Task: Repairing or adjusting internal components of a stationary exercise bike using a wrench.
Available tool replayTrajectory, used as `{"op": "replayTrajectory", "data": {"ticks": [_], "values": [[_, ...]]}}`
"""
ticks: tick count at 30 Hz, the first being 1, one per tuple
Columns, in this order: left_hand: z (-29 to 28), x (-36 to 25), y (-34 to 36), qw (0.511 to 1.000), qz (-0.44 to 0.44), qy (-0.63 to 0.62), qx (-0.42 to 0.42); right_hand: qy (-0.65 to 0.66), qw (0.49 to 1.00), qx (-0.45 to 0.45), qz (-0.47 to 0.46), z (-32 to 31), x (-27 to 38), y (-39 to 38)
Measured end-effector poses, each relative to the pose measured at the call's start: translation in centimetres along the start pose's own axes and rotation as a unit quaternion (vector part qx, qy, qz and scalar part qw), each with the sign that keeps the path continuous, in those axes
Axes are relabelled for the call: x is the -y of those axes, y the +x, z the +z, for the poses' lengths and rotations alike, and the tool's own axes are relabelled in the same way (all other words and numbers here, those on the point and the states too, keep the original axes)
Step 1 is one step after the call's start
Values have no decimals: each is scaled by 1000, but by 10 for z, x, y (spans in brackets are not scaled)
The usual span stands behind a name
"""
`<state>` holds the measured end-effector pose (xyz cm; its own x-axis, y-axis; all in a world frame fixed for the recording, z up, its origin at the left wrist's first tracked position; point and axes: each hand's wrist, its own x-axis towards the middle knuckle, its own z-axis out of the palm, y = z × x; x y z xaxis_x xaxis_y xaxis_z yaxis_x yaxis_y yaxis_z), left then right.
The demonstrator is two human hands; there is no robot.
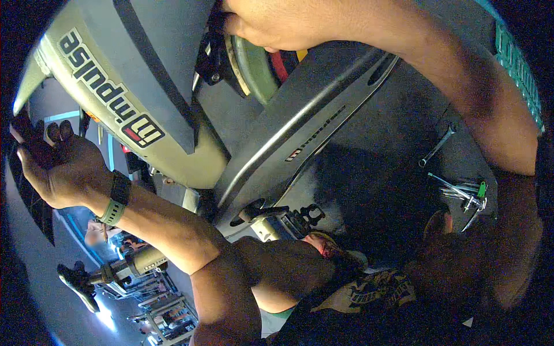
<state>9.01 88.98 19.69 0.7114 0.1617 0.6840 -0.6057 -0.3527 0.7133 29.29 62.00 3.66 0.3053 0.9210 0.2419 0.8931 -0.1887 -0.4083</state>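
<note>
My left hand [69, 173], a watch with a green strap [117, 199] on its wrist, is raised at the far left. Its fingers curl beside a dark part [37, 202]; what they hold, if anything, is lost in shadow. From the right, my other arm reaches across the top to an exercise bike [202, 164] with a pale and grey frame. There my right hand [259, 23] is closed, fingertips mostly hidden, by a black bracket [210, 66] and a pale green curved rim [257, 72]. A red piece [279, 66] shows just under the hand.
An open-ended wrench [440, 145] and a bundle of metal tools [464, 193] lie on the dark floor at right. The bike's black pedal [311, 214] and saddle [78, 282] stick out. Another person [97, 230] and gym equipment [164, 317] are in the background.
</note>
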Motion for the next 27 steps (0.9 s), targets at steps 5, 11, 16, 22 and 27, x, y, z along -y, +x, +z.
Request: {"op": "replayTrajectory", "data": {"ticks": [5,11,16,22,27], "values": [[45,15,-6,980,45,112,-161,-256,951,-9,-175,16,-17,14],[54,15,-9,977,59,123,-165,86,992,-22,89,-17,6,-12],[56,17,-10,979,61,113,-158,219,967,-49,-118,-25,-22,-35],[41,18,-9,987,67,99,-112,123,967,-178,-133,-10,-18,-47],[25,7,-10,992,44,84,-89,269,950,125,97,-40,10,-33]]}}
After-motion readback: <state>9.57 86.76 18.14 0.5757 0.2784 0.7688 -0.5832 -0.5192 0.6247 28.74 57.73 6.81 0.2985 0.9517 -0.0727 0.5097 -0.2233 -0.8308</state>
